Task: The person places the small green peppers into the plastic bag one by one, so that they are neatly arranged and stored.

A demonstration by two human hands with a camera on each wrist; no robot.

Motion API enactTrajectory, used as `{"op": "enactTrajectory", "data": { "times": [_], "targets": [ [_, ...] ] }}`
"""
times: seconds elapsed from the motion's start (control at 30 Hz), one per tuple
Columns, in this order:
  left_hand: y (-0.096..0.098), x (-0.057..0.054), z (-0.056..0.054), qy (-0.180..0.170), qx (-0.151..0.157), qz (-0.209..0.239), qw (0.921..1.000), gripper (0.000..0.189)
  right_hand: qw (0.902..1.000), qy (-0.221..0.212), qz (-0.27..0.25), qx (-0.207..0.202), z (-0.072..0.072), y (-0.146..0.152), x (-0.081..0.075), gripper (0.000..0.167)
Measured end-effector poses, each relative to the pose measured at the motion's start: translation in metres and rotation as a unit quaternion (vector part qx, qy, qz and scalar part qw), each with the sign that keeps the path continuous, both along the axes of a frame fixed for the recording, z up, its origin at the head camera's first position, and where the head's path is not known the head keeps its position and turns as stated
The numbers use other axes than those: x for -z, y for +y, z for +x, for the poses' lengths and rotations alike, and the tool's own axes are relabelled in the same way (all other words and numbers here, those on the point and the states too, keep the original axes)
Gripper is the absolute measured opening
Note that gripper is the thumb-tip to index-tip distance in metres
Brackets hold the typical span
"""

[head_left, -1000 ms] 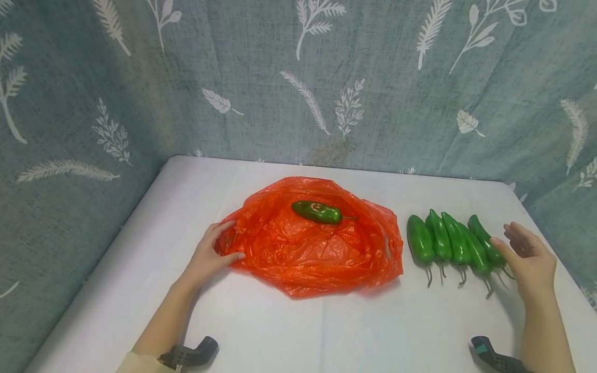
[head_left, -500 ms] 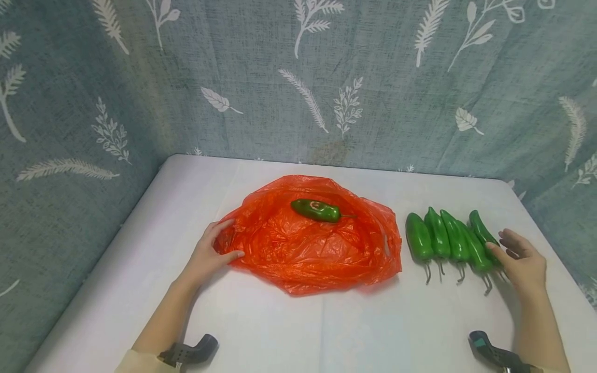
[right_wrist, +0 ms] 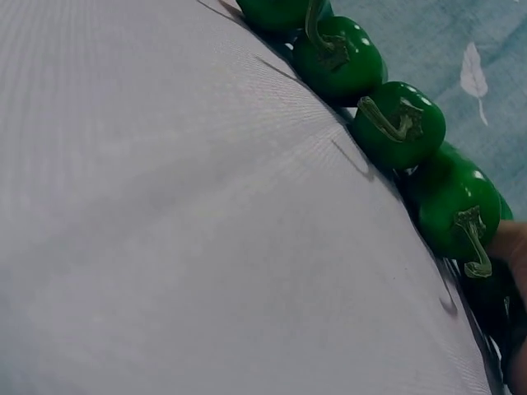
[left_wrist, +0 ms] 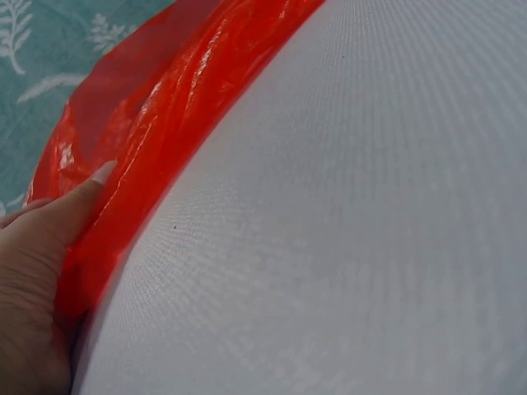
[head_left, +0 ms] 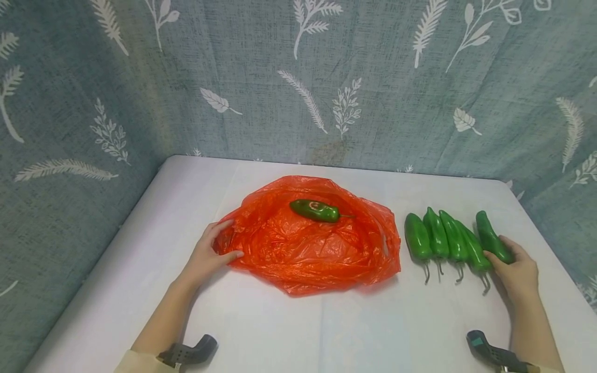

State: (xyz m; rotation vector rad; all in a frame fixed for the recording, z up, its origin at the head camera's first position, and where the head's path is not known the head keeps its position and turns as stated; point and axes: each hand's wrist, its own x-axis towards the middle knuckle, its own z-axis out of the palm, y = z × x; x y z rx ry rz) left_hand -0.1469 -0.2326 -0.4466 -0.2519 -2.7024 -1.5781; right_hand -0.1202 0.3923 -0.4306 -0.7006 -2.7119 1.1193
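Observation:
A red plastic bag lies spread open on the table, with one green chili pepper inside near its back rim. My left hand holds the bag's left end between thumb and fingers; in the left wrist view the thumb lies over the red plastic. On the right, my right hand grips the stem end of the rightmost chili pepper, the thumb on its left and fingers on its right. The palm hides that pepper's stem. Its tip points away from me.
Several more green chili peppers lie side by side left of the right hand, stems toward me. White cloth covers the table. A grey-green leaf-patterned curtain hangs behind and at the sides.
My right hand has moved left and closed round the rightmost pepper, whose tip has shifted right, away from the row. The left hand and bag have stayed in place.

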Motion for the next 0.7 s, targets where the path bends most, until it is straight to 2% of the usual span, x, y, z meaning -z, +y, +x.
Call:
{"op": "enactTrajectory", "data": {
  "times": [0.2, 0.4, 0.7],
  "targets": [
    [-0.0002, 0.0005, 0.0002, -0.002, 0.0, -0.006, 1.0, 0.076, 0.9995, -0.019, 0.025, 0.002, 0.0013, 0.0003, 0.0038, 0.071],
    [-0.0002, 0.0004, -0.0002, 0.005, 0.003, -0.003, 1.0, 0.075, 0.9996, 0.003, 0.029, 0.001, 0.0023, -0.0006, 0.005, 0.068],
    [-0.0008, 0.0015, -0.0007, 0.007, 0.001, -0.003, 1.0, 0.076, 0.9991, 0.024, 0.014, 0.031, 0.0003, -0.0005, 0.0001, 0.069]
  ]
}}
